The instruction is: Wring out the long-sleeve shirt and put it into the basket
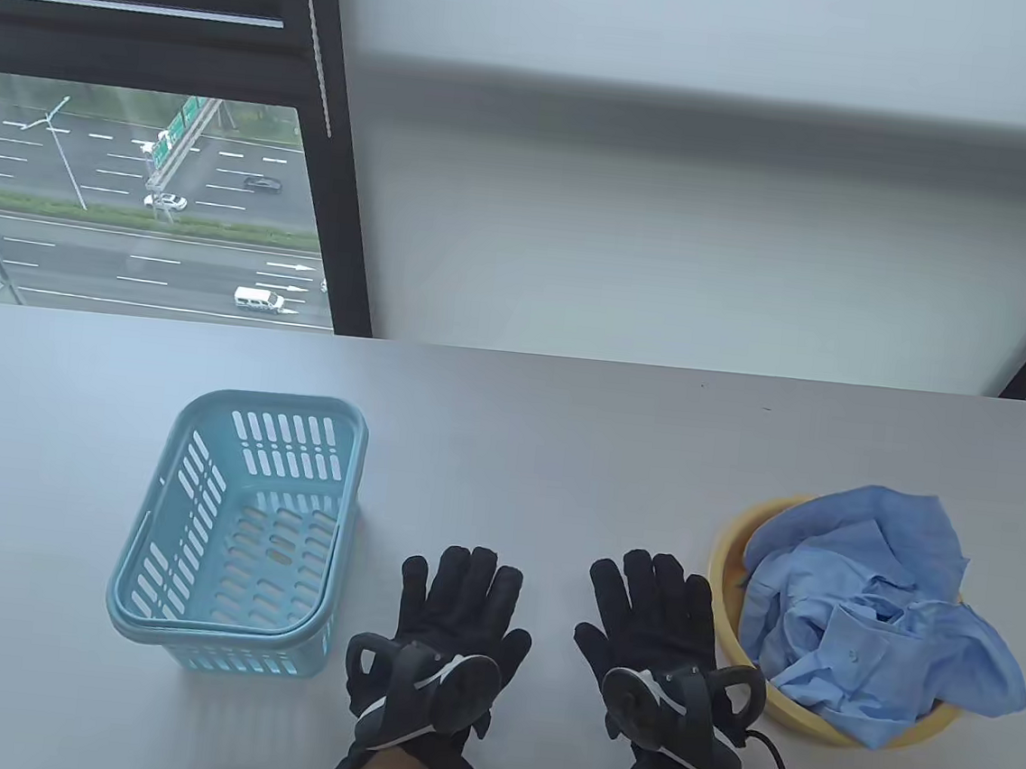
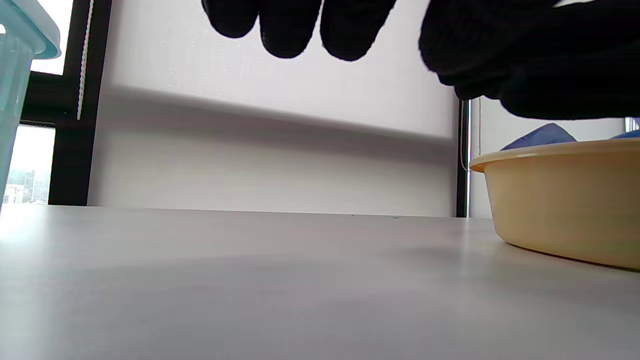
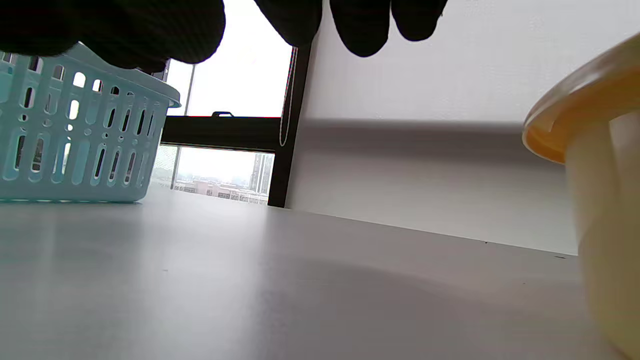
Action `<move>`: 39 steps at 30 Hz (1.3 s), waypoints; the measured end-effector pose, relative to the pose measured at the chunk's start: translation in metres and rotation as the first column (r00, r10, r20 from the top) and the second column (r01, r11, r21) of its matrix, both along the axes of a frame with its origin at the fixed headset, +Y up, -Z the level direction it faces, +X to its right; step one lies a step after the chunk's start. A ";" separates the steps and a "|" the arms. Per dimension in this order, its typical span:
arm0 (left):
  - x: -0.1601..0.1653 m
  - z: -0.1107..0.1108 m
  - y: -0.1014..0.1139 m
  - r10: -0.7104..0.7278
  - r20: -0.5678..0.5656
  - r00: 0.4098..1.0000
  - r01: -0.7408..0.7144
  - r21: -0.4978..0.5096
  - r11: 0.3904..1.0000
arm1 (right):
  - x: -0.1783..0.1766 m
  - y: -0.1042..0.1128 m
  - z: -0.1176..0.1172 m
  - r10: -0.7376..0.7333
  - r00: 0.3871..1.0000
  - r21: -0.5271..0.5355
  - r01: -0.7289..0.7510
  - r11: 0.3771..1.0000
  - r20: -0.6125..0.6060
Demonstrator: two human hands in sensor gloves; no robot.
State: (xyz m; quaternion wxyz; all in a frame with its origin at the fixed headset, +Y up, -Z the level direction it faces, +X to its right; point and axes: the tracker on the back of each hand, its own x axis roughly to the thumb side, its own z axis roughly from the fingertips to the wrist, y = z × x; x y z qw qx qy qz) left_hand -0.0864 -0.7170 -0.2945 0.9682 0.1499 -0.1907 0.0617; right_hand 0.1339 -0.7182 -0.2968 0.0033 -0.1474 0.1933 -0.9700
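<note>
A crumpled light-blue long-sleeve shirt (image 1: 872,609) fills a yellow basin (image 1: 730,550) at the right of the table; part of it hangs over the basin's right rim. A pale blue slotted basket (image 1: 182,616) with nothing in it stands at the left. My left hand (image 1: 456,601) and right hand (image 1: 654,611) lie between them near the front edge, palms down, fingers straight, holding nothing. In the left wrist view the basin (image 2: 560,200) shows at the right with a bit of shirt (image 2: 542,134) above its rim. The right wrist view has the basket (image 3: 75,140) at the left.
The grey table (image 1: 509,420) runs back to a white wall and a window with a black frame (image 1: 335,159) at the far left. Cables trail from both wrists at the front edge.
</note>
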 end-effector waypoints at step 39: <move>-0.004 -0.001 -0.001 0.047 -0.002 0.999 -0.047 -0.017 0.999 | 0.191 0.033 -0.019 -0.054 0.674 -0.353 0.451 0.820 0.737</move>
